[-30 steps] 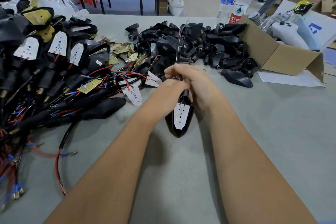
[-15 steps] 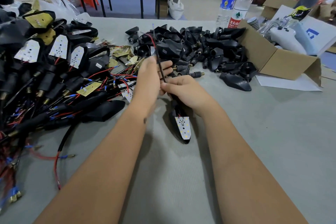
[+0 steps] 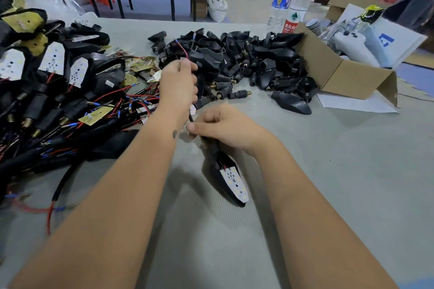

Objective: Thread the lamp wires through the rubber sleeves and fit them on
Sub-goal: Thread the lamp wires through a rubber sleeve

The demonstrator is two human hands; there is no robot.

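Far left of the frame, a heap of wired lamps sprawls across the table, white LED boards facing up, red and black leads tangled toward the bottom left. Moving in, the left hand sits just left of centre, raised, fingers curled and pinching the wires, whose red strand pokes up above the knuckles. A dark length runs down from that fist toward the other hand; whether that stretch is bare wire or sleeve, I can't tell. Right below, at centre, the right hand is closed, thumb and fingers gripping the neck of the lamp, with the black shell and its white board angling down to lower centre, tip touching the table. Behind the hands, upper centre, a pile of black sleeves and loose housings spreads out. Above that, two water bottles stand upright side by side. Over on the right, an open cardboard box lies with its flap on a white sheet.
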